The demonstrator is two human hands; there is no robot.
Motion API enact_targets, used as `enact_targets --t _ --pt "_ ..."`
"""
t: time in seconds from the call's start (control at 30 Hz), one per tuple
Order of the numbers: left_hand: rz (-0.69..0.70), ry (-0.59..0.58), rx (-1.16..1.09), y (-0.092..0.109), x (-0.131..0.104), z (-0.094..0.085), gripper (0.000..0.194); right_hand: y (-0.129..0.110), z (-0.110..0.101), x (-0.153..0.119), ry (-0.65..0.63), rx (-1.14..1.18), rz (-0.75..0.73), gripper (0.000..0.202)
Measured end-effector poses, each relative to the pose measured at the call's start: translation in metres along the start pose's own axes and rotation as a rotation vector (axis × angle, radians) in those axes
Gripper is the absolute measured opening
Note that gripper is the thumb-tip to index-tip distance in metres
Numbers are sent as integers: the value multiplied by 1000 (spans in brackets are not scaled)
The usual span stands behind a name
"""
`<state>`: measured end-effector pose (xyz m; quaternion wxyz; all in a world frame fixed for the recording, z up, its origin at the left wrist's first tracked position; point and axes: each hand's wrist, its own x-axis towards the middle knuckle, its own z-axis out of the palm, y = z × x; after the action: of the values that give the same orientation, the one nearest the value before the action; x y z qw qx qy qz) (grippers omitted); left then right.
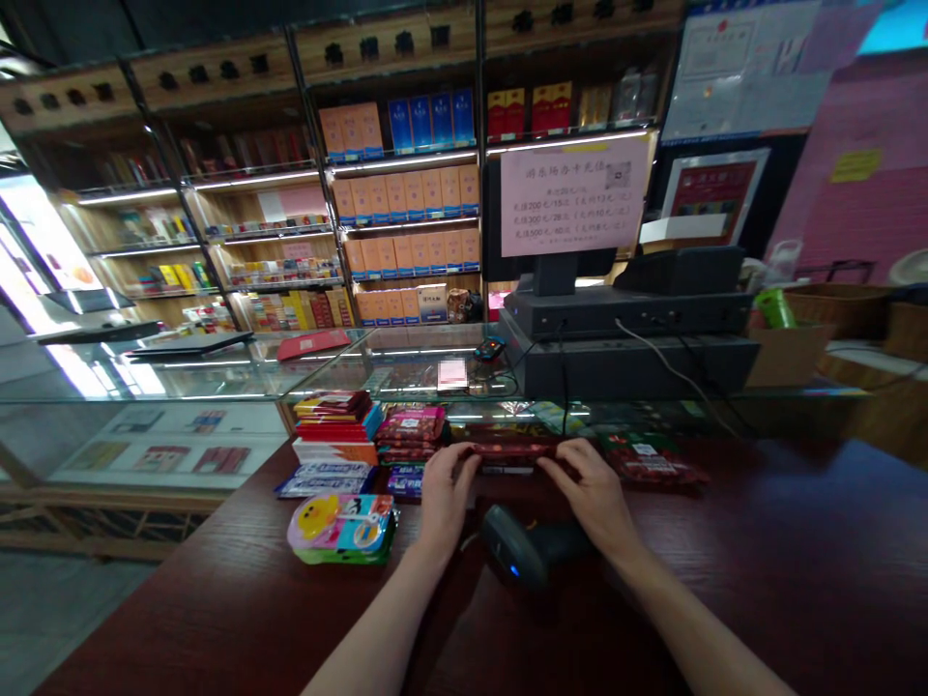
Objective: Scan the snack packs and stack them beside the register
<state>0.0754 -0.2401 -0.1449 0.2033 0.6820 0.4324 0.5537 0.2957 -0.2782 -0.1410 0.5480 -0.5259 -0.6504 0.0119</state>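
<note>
1. Closest to me, a scanner (518, 551) lies on the table (217, 590) between the forearms: smooth dark plastic, rounded head, small blue light. The table is glossy, dark red-brown, with a wood look.
2. Just beyond it, I have a dark red packet (511, 451) between both hands, near the table's far edge. The left hand (444, 488) pinches one end and the right hand (594, 493) the other, thumbs toward me, each grip narrow.
3. To handle it well, I'd keep both ends level, pinch lightly so the wrapper doesn't crease, and keep the right wrist clear of the scanner's handle. Whether the packet rests on anything I cannot tell.
4. Left of the hands sit a shiny, round-ended duck-printed pack (344, 527), crinkly blue-and-white packets (326, 480), a stack of flat, straight-edged boxes (337, 425) and pillowy pink packs (410, 425).
5. To the right, a soft, dark red bag (649, 456) lies slumped, its film glinting.
6. Farther off, a glass counter (391, 362) bears boxy dark equipment (630, 362); above that hangs a flat paper sign (565, 203).
7. At the back, wood-grained shelves (217, 97) hold upright orange cartons (402, 198) with crisp corners.
</note>
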Motion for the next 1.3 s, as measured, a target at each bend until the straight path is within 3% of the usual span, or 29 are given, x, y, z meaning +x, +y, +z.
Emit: enact_targets --t 0.13,0.23,0.33,0.43,0.57,0.7,0.97,1.3 --pt "-57 11 -46 -1 1 3 17 -1 5 -1 -21 107 129 34" --pt "-95 36 -94 -2 0 5 31 1 8 -2 -112 176 273 33" --pt "-74 47 -70 -2 -1 4 41 2 9 -1 -108 230 324 34" --pt "53 -45 32 -1 0 0 52 4 8 2 -34 238 362 35" --pt "273 -259 196 -1 4 -9 84 2 5 7 50 282 422 38" --pt "369 -327 345 0 6 -15 101 -5 5 8 92 346 441 42" --pt "418 -275 514 -6 1 -13 107 -23 8 6 35 387 435 46" --pt "453 -165 557 7 1 -21 89 -26 3 9 -27 417 375 40"
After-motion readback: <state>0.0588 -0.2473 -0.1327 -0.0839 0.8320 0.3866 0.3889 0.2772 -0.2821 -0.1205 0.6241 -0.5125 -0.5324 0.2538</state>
